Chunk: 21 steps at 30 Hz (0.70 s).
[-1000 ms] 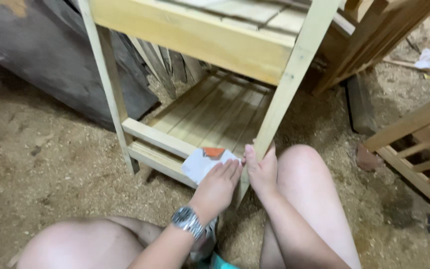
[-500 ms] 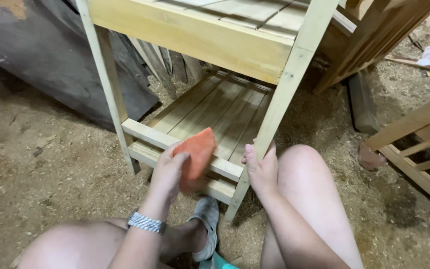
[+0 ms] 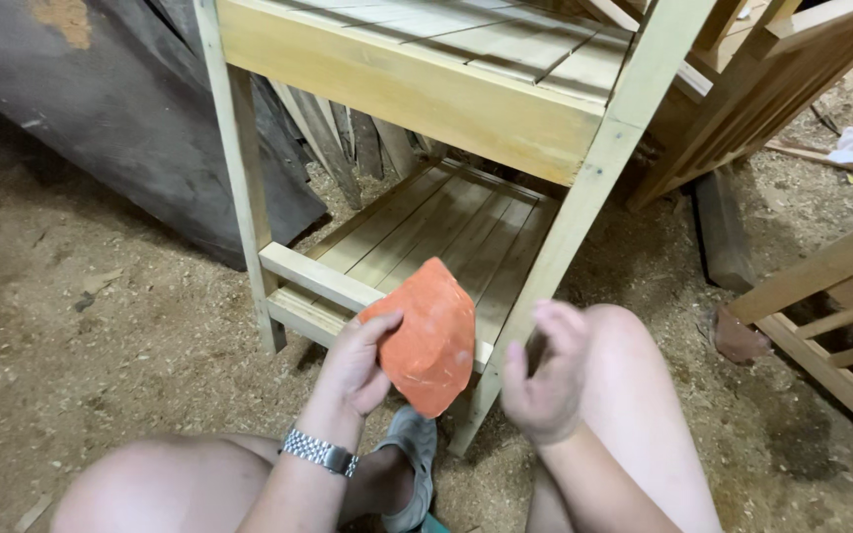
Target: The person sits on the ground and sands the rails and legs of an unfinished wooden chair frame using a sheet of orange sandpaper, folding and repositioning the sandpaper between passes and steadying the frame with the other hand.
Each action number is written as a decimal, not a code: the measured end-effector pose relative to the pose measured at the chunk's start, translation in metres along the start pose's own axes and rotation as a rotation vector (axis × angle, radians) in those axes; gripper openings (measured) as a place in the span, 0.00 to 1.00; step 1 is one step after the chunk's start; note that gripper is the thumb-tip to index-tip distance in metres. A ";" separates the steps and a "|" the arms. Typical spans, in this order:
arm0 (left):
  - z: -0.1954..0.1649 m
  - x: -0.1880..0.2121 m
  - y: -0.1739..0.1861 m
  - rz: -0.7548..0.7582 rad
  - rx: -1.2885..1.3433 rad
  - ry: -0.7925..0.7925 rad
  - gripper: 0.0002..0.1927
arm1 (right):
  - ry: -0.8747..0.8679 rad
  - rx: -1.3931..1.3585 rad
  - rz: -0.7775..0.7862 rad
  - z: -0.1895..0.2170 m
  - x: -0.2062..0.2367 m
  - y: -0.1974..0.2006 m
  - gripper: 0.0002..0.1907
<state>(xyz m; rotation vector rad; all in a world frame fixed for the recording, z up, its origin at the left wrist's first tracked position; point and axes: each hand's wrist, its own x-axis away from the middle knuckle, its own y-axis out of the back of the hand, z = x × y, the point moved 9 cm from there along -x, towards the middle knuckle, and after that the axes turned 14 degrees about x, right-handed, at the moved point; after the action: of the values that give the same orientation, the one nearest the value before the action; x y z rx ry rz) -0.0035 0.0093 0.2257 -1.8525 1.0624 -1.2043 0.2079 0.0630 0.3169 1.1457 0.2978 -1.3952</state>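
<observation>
Orange, crumpled sheet of sandpaper (image 3: 428, 338) is sitting in the left hand (image 3: 355, 363), whose fingers and thumb are pinching its left edge, holding it up in front of the lower slatted shelf (image 3: 426, 222) of the pale wooden rack (image 3: 417, 89). Right hand (image 3: 545, 380) is hovering just beside the sheet, blurred, fingers loosely curled and touching nothing, close to the rack's front leg (image 3: 584, 207). A metal wristwatch (image 3: 319, 453) is circling the left wrist above the sawdust-covered floor (image 3: 101, 336).

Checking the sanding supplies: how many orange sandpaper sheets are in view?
1. The orange sandpaper sheet is in the left hand, before the wooden rack's lower rail. Others may be hidden.
</observation>
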 end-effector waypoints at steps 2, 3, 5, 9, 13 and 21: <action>-0.002 0.003 -0.001 0.007 -0.092 0.004 0.20 | -0.010 -0.101 0.168 0.008 0.003 -0.015 0.29; -0.002 0.005 -0.003 0.012 -0.137 0.006 0.19 | -0.059 -0.106 0.272 0.009 0.006 -0.028 0.32; -0.003 0.009 -0.006 0.026 -0.177 0.009 0.20 | -0.200 -0.229 0.422 0.008 0.015 -0.052 0.34; 0.001 0.016 -0.013 0.031 -0.188 -0.003 0.21 | -0.621 -0.727 0.496 -0.005 0.035 -0.087 0.28; 0.019 0.018 -0.019 0.081 -0.285 0.049 0.22 | -1.051 -1.160 0.400 -0.022 0.054 -0.105 0.25; -0.016 0.015 -0.018 0.001 -0.322 -0.097 0.35 | -0.958 -1.119 0.374 -0.024 0.049 -0.105 0.33</action>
<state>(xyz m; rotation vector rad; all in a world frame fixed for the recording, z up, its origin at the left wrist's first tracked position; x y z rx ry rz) -0.0100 0.0025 0.2524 -2.1280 1.2603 -0.9740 0.1394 0.0744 0.2216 -0.4005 0.1074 -1.0196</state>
